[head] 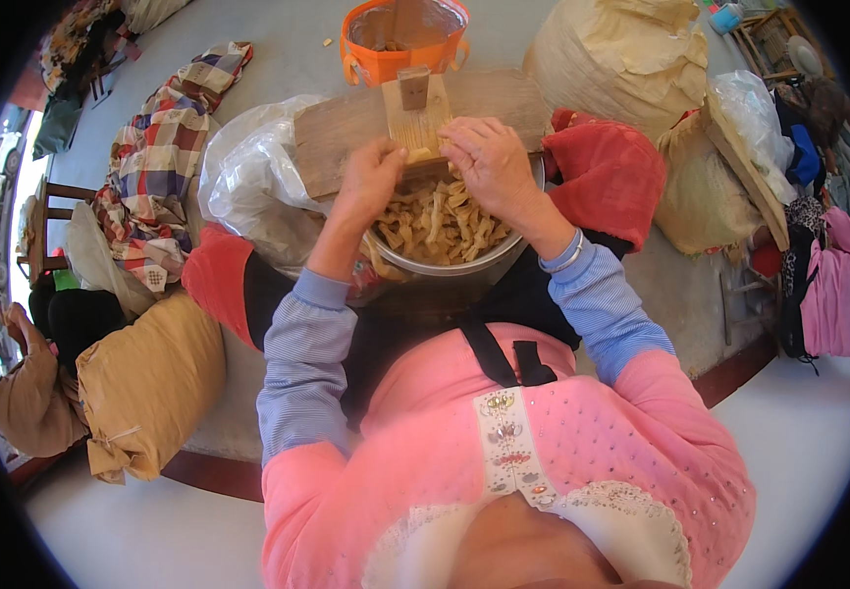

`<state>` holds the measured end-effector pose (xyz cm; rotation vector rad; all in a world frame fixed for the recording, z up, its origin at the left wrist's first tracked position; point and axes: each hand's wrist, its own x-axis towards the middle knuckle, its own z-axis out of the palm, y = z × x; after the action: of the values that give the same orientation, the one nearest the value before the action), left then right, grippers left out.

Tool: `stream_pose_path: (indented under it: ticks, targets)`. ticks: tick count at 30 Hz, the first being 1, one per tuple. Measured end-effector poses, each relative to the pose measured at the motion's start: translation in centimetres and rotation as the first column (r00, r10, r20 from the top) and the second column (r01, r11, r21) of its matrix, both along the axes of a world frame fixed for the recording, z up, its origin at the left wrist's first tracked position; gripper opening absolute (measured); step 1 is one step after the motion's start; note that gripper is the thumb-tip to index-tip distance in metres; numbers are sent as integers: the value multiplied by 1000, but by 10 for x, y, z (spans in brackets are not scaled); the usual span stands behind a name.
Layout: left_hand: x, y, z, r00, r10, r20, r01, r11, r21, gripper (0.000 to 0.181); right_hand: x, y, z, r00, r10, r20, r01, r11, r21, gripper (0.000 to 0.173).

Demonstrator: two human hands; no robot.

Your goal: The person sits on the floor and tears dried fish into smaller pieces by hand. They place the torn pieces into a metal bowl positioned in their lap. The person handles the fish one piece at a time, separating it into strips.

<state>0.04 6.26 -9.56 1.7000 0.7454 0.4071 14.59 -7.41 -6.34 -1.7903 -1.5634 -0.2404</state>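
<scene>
A wooden board (344,140) lies across the far side of a metal basin (462,272), with a lighter wooden block (418,110) fixed on its middle. Pale yellow-brown dried strips (443,221) fill the basin. My left hand (372,177) is curled at the board's near edge, its thumb against a small pale piece (419,154) at the foot of the block. To the right of the block, my right hand (491,162) is bent over the same edge. A strip shows beneath its fingertips; whether they grip it is hidden.
Beyond the board stands an orange lined bucket (403,44). A clear plastic bag (256,177) lies left of the basin, near a checked cloth (156,140). Large sacks (616,59) stand at the back right. Another person (35,390) sits at far left beside a tan sack (152,383).
</scene>
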Motion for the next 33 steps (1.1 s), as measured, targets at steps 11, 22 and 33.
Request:
stream_pose_path:
  ticks: [11,22,33]
  targets:
    - [-20,-25,48,994,-93,-51,105,917,384,33,-28,-19,29,865,225,-449,-463,705,-537,30]
    - [-17,-95,85,889,9,457,193,899,-392,35,-46,-20,44,607,134,-783,-149,987,54,20]
    - [-29,-83,45,978,-125,165,88,973,214,20,-33,-25,21,999,2,-35,-2,1000,-11,17]
